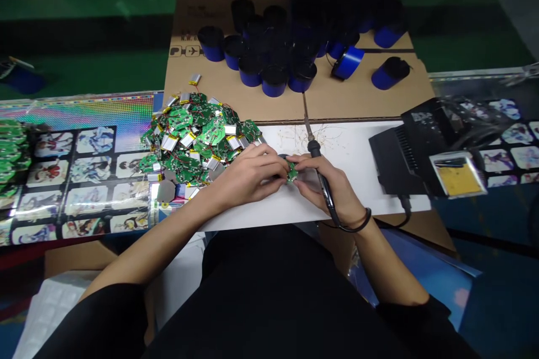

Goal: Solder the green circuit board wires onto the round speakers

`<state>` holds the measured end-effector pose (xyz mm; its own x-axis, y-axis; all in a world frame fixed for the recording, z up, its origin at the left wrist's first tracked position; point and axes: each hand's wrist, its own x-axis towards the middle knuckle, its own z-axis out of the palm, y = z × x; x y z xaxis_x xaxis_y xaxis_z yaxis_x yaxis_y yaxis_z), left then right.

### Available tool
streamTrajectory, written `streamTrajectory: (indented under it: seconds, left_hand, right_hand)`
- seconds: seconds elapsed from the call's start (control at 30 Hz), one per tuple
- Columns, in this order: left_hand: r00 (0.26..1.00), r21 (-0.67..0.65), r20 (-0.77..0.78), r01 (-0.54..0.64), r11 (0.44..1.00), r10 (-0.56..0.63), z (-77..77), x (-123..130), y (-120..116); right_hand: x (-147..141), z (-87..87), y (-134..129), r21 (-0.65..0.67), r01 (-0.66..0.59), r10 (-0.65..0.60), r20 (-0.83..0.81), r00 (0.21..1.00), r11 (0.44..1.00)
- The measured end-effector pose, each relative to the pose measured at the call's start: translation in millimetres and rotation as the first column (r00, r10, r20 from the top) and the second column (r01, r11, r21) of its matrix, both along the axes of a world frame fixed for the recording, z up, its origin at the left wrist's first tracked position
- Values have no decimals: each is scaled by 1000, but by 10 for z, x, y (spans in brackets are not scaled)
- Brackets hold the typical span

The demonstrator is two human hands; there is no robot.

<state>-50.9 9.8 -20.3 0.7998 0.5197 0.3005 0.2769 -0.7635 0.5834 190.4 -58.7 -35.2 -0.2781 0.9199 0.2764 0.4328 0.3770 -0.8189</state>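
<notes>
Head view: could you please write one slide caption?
Left hand and right hand hold a green circuit board beside a heap of boards; soldering iron in the right.

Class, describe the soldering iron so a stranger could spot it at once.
Find the white surface in front of the cardboard. Above it, the person's right hand holds the soldering iron, metal shaft pointing forward. Unlike the squat blue cylinders beyond, it is long and thin.

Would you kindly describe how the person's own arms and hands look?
Short black sleeves leave the forearms bare. The left hand and right hand wear no gloves. A thin dark loop shows at the right wrist; whether it is a band or a cable, I cannot tell.
</notes>
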Motion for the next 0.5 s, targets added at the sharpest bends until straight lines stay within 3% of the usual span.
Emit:
streamTrajectory:
  seconds: [0.13, 0.37, 0.43, 0.5]
  left_hand:
    - [999, -88, -37, -1, 996, -3, 49, 34, 43]
    - [956, -63, -253, 139, 988, -151, 325, 128, 201]
    - [944, -52, -284, 158, 986, -166, 383, 157, 212]
    - [942, -43, -291, 159, 986, -165, 410, 177, 208]
  right_hand:
    - [-15, -23, -27, 2, 21, -21, -13, 1000, 1000]
    - [-33, -6, -73, -5, 56, -56, 4, 998, 998]
    - [-31, 37, -129, -3, 125, -125, -17, 992, 992]
    - [-8, 87, -197, -30, 286, -288, -95, 953, 958]
